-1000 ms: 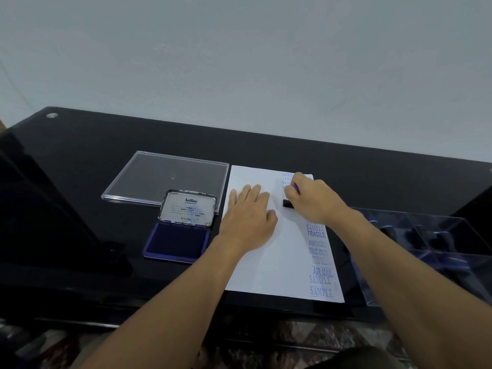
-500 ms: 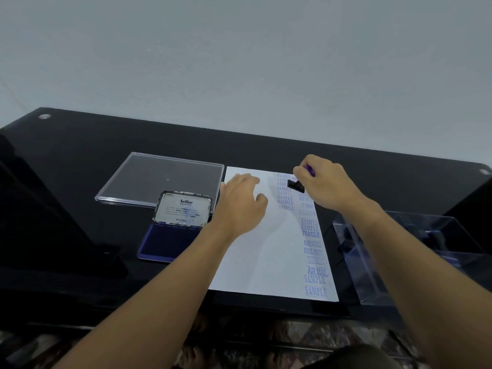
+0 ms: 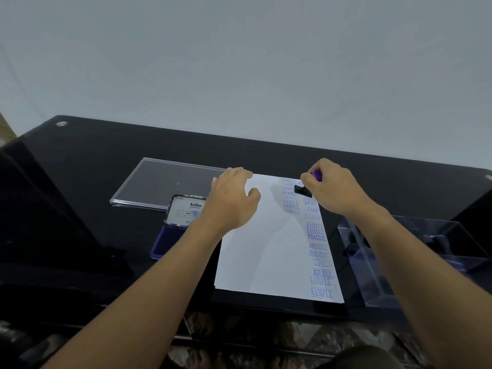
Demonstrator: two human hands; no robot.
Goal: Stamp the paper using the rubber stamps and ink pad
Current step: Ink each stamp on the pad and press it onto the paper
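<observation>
Stamp [image 3: 303, 190], black base with purple handle, at the far right corner of the paper [image 3: 266, 249], on or just above the sheet, contact not discernible; held by right hand [image 3: 335, 190], grip closed round the handle. Sheet white, flat on black desk [image 3: 80, 155], blue prints (SAMPLE, FRAGILE, AIR MAIL) in columns down its right side. Over its far left corner, left hand [image 3: 231, 201], grip loose, fingers relaxed, holding nothing. Just left of the sheet, ink pad [image 3: 165, 241], blue, lid raised. Beyond that, clear flat cover [image 3: 165, 182]; right of the sheet, clear box [image 3: 426, 249].
</observation>
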